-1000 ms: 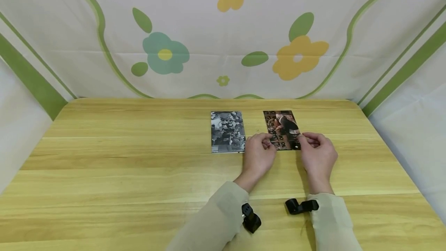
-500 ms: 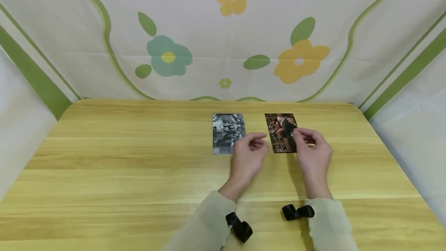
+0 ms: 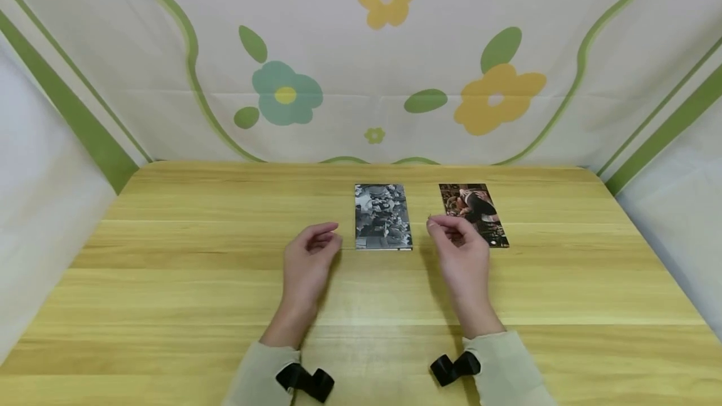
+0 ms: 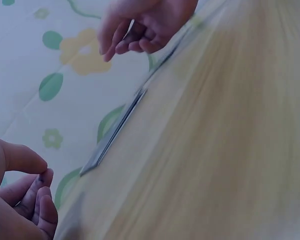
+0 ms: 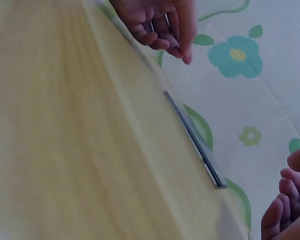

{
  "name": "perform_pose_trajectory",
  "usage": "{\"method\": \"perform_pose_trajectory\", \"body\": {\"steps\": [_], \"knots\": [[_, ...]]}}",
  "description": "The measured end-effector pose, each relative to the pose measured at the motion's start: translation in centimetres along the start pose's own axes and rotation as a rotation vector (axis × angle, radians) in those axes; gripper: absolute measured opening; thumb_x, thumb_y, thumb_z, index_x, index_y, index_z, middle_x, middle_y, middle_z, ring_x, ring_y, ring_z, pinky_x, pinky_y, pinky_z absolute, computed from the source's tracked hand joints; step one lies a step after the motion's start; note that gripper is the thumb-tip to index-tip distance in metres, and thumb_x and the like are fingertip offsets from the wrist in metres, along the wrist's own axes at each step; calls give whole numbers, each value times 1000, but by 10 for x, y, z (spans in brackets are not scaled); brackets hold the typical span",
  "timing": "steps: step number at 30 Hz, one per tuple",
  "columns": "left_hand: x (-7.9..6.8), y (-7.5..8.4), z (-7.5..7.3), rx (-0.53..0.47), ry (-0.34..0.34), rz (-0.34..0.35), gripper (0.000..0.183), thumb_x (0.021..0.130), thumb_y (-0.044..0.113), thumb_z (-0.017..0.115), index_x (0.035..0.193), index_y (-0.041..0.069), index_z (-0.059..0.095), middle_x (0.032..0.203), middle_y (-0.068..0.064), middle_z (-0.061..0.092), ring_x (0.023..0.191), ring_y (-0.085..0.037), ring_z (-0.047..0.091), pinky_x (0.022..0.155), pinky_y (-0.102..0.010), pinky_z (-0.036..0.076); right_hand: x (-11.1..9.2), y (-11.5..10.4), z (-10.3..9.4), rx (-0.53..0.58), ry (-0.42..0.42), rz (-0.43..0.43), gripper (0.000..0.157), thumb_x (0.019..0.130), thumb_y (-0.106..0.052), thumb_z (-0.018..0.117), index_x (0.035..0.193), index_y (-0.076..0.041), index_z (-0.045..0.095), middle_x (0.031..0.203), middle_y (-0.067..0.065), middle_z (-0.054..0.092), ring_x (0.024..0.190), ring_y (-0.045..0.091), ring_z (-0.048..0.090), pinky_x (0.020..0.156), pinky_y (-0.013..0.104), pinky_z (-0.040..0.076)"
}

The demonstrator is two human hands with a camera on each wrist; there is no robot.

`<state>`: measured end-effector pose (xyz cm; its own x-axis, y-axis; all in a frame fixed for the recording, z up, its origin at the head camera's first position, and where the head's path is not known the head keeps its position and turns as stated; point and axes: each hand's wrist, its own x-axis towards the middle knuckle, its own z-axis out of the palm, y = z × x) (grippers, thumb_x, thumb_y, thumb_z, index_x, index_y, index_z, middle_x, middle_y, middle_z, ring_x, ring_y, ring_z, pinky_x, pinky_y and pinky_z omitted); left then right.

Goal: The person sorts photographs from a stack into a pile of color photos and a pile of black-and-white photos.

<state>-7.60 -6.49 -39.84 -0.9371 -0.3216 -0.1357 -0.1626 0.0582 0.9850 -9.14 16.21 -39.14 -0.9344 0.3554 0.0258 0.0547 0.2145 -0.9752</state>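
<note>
A stack of black-and-white photo cards lies on the wooden table in the head view, its layered edge showing in the right wrist view. To its right is a colour photo card, partly hidden by my right hand. That hand hovers over the card's lower left corner, fingers loosely bent and holding nothing. Left of the stack, my left hand is held above the table with loosely curled fingers and nothing in them. In the left wrist view, its thumb and index fingertip come close together.
The wooden table reaches back to a white cloth backdrop printed with flowers and leaves. Black wrist cameras sit on both sleeves.
Both hands have left the colour card's edges and moved left, the left hand passing the stack to its far side. The two piles stay in place on the table while the head view shifts slightly.
</note>
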Motion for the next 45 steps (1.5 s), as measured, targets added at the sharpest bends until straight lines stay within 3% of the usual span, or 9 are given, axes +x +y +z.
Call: {"method": "perform_pose_trajectory", "body": {"steps": [3, 6, 13, 17, 23, 28, 34, 40, 45], "knots": [[0, -3, -11, 25, 24, -8, 24, 97, 8, 75, 121, 6, 79, 113, -12, 75, 97, -16, 64, 81, -18, 53, -3, 3, 4, -3, -11, 12, 17, 99, -14, 76, 115, -9, 80, 101, -5, 73, 92, 12, 63, 72, 18, 51], [1, -4, -14, 26, 32, -4, 23, 98, 8, 75, 120, 6, 79, 111, -12, 75, 96, -16, 63, 80, -18, 52, -4, 6, 4, -2, -19, 31, 19, 99, -15, 76, 118, -11, 80, 107, 0, 75, 93, 13, 63, 71, 18, 51], [3, -7, -4, 32, 44, 38, 21, 96, 5, 74, 116, 4, 80, 107, -14, 76, 89, -13, 65, 77, -17, 53, -4, 8, 1, -33, -22, 51, 19, 100, -15, 76, 118, -11, 81, 107, 1, 76, 94, 13, 64, 75, 18, 52], [4, -7, 1, 69, 46, 75, 21, 95, 4, 74, 115, 3, 80, 105, -14, 77, 86, -13, 66, 76, -17, 53, -2, 10, 3, -120, -34, 41, 19, 99, -17, 76, 117, -12, 81, 102, 3, 76, 91, 13, 64, 75, 18, 52], [5, -9, 9, 188, 44, 173, 18, 93, 6, 78, 110, 1, 81, 96, -14, 77, 83, -16, 63, 74, -20, 50, -2, 15, 7, -266, -87, -9, 27, 98, -21, 78, 124, -13, 80, 112, 10, 77, 95, 16, 66, 78, 18, 52], [7, -12, 15, 294, 44, 259, 20, 91, 8, 82, 109, 0, 81, 89, -12, 77, 84, -22, 60, 75, -25, 44, -5, 16, 11, -388, -137, -74, 36, 95, -23, 81, 129, -9, 77, 117, 12, 70, 104, 25, 64, 90, 31, 51], [9, -12, 18, 377, 6, 307, 32, 88, 11, 85, 116, -3, 79, 87, -11, 74, 89, -25, 56, 78, -30, 42, -7, 15, 16, -480, -174, -87, 48, 93, -30, 84, 135, -10, 74, 125, 13, 63, 116, 29, 58, 102, 48, 47], [11, -12, 20, 439, -5, 373, 33, 87, 10, 85, 115, -6, 79, 82, -11, 69, 89, -28, 53, 81, -35, 42, -7, 13, 19, -498, -180, -89, 51, 91, -30, 84, 138, -11, 73, 126, 14, 61, 118, 30, 55, 103, 50, 44], [12, -15, 20, 462, -15, 380, 30, 88, 9, 84, 115, -3, 81, 81, -9, 67, 87, -25, 50, 79, -33, 39, -7, 13, 20, -506, -180, -82, 51, 91, -29, 84, 138, -12, 73, 126, 14, 61, 119, 31, 53, 104, 50, 43]]}}
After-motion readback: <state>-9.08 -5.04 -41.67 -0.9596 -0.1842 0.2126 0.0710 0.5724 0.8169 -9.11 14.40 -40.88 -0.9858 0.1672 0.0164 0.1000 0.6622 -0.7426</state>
